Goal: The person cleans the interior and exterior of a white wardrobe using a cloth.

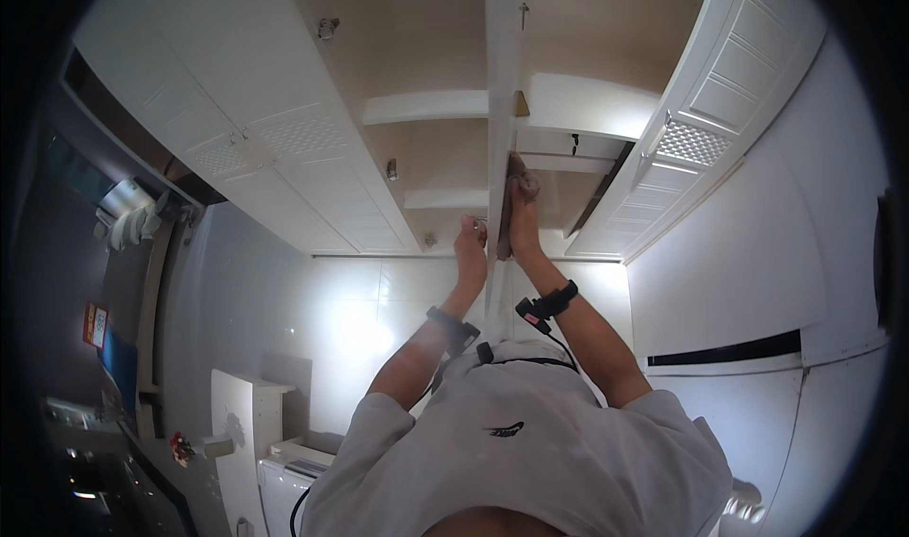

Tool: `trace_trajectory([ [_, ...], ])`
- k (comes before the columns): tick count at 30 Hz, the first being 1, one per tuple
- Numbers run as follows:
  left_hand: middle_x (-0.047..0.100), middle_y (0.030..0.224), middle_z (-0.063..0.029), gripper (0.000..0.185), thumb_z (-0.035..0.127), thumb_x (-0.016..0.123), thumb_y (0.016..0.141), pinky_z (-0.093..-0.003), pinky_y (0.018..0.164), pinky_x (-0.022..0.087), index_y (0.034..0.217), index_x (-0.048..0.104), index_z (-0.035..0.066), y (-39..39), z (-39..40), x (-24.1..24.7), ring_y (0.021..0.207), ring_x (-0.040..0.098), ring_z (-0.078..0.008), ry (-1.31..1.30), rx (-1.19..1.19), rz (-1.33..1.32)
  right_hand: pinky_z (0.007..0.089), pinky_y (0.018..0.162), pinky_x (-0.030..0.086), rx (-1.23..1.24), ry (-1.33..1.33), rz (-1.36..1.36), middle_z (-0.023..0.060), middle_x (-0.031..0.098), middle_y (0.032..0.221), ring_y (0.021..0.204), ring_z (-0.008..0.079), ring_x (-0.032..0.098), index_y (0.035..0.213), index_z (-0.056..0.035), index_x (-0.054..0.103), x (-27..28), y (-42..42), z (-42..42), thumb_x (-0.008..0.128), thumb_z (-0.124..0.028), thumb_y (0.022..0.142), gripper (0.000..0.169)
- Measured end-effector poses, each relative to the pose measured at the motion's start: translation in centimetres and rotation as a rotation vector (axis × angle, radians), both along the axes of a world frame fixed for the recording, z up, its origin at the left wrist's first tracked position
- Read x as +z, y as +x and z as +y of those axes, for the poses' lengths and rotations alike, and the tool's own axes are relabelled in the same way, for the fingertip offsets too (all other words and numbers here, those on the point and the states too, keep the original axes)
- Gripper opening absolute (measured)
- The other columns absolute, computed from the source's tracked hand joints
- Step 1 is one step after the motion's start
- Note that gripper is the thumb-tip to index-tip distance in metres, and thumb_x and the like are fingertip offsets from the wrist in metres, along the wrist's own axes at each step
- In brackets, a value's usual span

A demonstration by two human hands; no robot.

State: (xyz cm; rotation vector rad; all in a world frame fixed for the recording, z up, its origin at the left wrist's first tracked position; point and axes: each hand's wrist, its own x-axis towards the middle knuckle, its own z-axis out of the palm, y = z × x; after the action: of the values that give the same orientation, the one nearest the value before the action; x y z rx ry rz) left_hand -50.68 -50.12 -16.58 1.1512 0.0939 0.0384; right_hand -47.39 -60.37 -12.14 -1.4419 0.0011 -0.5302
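A white cabinet door [499, 132] stands open edge-on before me, between two sets of open compartments. On its left side my left hand [471, 237] has its fingers closed around a small metal door handle. My right hand [524, 203] is on the door's other face, with a brownish cloth [505, 217] bunched under the fingers and lying against the panel. The palm is partly hidden. Both wrists wear black straps with small devices.
White shelves [426, 107] show behind the door. Another open cabinet door [699, 132] stands right, closed panelled doors [270, 139] left. A white shelf unit [245, 430] is at lower left; pale gloves [131, 226] hang near a dark panel.
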Motion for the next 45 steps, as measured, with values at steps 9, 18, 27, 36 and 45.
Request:
trace_trajectory([
  [9,0.046,0.07,0.0055,0.056,0.05,0.035,0.112,-0.0267,0.062,0.032,0.08,0.056,0.01,-1.7,-2.1,1.2,0.066,0.039,-0.0073,0.156,0.093,0.031,0.0298,0.102,0.043,0.227,-0.001,-0.554,0.0082,0.069,0.129,0.112,0.0162,0.059,0.139,-0.0015,0.061,27.7,5.4,-4.3,0.062,-0.03,0.105,0.045],
  [18,0.057,0.073,0.003,0.055,0.048,0.035,0.112,-0.0278,0.059,0.037,0.101,0.067,0.005,-0.9,-1.3,2.1,0.065,0.047,-0.0088,0.165,0.187,0.093,0.0368,0.123,0.025,-0.016,-0.07,-0.413,0.0146,0.044,0.161,0.151,0.0266,0.037,0.154,-0.0001,0.043,10.4,1.4,-0.3,0.049,-0.018,0.105,0.052],
  [27,0.063,0.084,-0.0066,0.05,0.038,0.036,0.113,-0.0364,0.067,0.044,0.104,0.066,-0.001,0.3,-1.5,-1.2,0.077,0.057,-0.0177,0.277,0.17,0.071,0.0331,0.121,0.027,-0.001,-0.152,-0.516,0.0171,0.045,0.16,0.149,0.0286,0.041,0.156,-0.001,0.04,14.6,3.8,-2.6,0.045,-0.017,0.109,0.05],
  [36,0.062,0.124,-0.0123,0.048,0.035,0.037,0.113,-0.0334,0.099,0.045,0.134,0.051,-0.006,-0.2,-0.7,7.8,0.114,0.057,-0.0174,0.337,0.129,-0.288,0.0489,0.124,0.024,0.05,-0.405,-0.852,0.0238,0.038,0.163,0.152,0.0397,0.034,0.152,0.0029,0.044,16.6,1.0,-1.1,0.058,-0.012,0.093,0.062],
  [45,0.054,0.131,-0.0156,0.095,0.074,0.036,0.101,-0.0355,0.101,0.042,0.15,0.03,-0.007,1.3,-1.7,12.7,0.115,0.054,-0.0254,0.623,0.302,-0.675,0.0351,0.119,0.03,-0.042,-0.293,-0.889,0.0126,0.047,0.16,0.143,0.0243,0.045,0.149,0.0022,0.048,23.0,13.4,-4.8,0.047,-0.02,0.108,0.047],
])
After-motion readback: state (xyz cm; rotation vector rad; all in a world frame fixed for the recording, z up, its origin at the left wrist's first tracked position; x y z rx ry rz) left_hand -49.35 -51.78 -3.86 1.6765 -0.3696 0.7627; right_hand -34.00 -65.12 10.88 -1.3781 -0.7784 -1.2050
